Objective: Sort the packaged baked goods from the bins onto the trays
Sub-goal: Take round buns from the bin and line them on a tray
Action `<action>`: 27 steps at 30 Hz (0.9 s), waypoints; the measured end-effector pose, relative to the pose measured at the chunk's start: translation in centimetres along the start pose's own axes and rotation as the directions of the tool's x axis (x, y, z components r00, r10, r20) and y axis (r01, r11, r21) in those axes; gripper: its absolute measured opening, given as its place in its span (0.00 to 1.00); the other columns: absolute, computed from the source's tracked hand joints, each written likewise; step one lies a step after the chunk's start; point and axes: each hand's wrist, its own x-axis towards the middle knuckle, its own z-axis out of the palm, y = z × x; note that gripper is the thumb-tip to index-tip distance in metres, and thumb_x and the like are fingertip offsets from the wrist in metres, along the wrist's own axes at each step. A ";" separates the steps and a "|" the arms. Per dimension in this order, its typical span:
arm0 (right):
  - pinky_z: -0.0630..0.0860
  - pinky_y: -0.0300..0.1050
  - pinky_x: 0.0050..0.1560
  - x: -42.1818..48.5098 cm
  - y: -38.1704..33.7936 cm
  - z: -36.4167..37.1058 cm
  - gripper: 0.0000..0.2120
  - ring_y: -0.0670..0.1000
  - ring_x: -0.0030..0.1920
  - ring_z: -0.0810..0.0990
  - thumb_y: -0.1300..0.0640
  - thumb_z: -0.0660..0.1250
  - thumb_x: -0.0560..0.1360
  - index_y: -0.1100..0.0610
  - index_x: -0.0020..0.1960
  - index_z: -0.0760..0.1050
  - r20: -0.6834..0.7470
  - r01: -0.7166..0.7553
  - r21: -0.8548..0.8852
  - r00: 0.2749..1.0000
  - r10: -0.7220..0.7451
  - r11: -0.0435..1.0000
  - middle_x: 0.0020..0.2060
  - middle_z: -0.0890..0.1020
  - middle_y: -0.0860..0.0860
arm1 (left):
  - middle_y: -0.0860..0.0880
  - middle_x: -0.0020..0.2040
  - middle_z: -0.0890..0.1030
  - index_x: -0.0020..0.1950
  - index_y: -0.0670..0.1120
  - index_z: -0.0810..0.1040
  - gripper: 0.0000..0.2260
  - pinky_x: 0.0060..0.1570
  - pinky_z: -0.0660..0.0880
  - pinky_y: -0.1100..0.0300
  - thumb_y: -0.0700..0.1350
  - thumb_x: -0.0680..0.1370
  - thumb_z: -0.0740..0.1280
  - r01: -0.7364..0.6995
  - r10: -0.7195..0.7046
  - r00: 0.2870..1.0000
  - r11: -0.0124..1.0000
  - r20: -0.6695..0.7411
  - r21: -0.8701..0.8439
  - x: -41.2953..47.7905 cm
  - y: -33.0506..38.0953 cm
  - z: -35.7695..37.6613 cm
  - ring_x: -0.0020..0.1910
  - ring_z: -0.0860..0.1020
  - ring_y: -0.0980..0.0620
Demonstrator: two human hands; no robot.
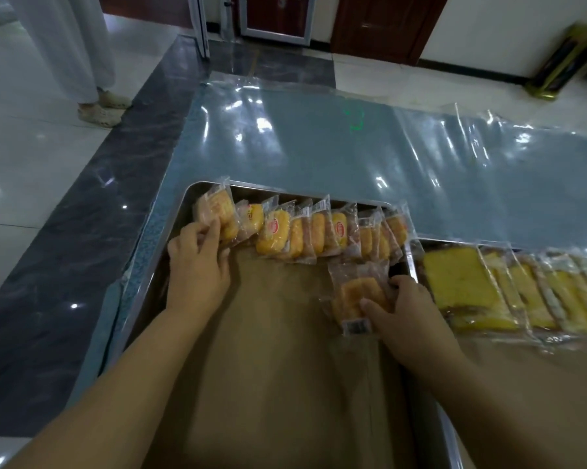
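The worktop (319, 147) is covered with clear plastic film. Two metal trays lie side by side at its near edge.

1. The left tray (170, 228) lies along the worktop's left edge and is lined with brown paper (278, 350).
2. The right tray (529, 384) touches the left tray and holds wrapped yellow cake slices (461, 286), which overlap one another.
3. A row of packs (319, 228) stands tilted along the far rim of the left tray. Each pack leans on the next.
4. The left hand (197, 262) is at the left end of the row. Its fingers curl round the end pack (217, 211) and grip it.
5. The right hand (403, 302) is at the right side of the left tray. Its thumb and fingers hold a single pack (359, 296) just on the near side of the row's right end, with the barcode label toward the near edge.
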 end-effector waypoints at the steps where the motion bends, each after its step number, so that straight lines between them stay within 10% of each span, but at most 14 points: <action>1: 0.79 0.52 0.48 -0.1 0.1 -0.1 0.25 0.50 0.49 0.77 0.43 0.66 0.73 0.52 0.65 0.64 0.006 -0.028 -0.026 1.000 0.028 0.999 0.54 0.74 0.50 | 0.39 0.65 0.66 0.73 0.45 0.63 0.25 0.55 0.68 0.52 0.43 0.77 0.64 0.002 -0.002 1.000 1.000 0.005 -0.003 0.3 0.0 0.0 0.61 0.64 0.41; 9: 0.70 0.52 0.60 -0.8 0.4 -0.2 0.23 0.57 0.63 0.67 0.41 0.58 0.76 0.54 0.64 0.66 -0.118 -0.014 -0.312 0.993 -0.024 0.950 0.61 0.72 0.54 | 0.41 0.67 0.65 0.74 0.46 0.60 0.25 0.61 0.68 0.49 0.43 0.78 0.62 0.039 -0.038 0.999 0.998 0.035 -0.041 2.2 -0.2 0.1 0.63 0.66 0.43; 20: 0.71 0.55 0.62 -3.7 0.2 -2.1 0.29 0.57 0.65 0.68 0.44 0.66 0.74 0.55 0.70 0.63 -0.191 0.053 -0.150 0.978 -0.082 0.987 0.65 0.70 0.55 | 0.44 0.62 0.67 0.68 0.50 0.67 0.24 0.54 0.71 0.52 0.46 0.74 0.68 0.085 -0.081 0.996 0.989 0.040 -0.120 -1.8 1.1 -4.4 0.59 0.69 0.45; 27: 0.71 0.45 0.45 -9.1 1.3 -3.7 0.23 0.49 0.50 0.71 0.39 0.63 0.74 0.52 0.62 0.70 -0.252 0.145 -0.131 0.952 -0.174 0.981 0.57 0.75 0.51 | 0.47 0.62 0.71 0.63 0.48 0.72 0.18 0.53 0.71 0.55 0.50 0.75 0.68 0.014 -0.001 0.994 0.993 0.113 -0.116 -8.9 4.5 -7.4 0.58 0.71 0.47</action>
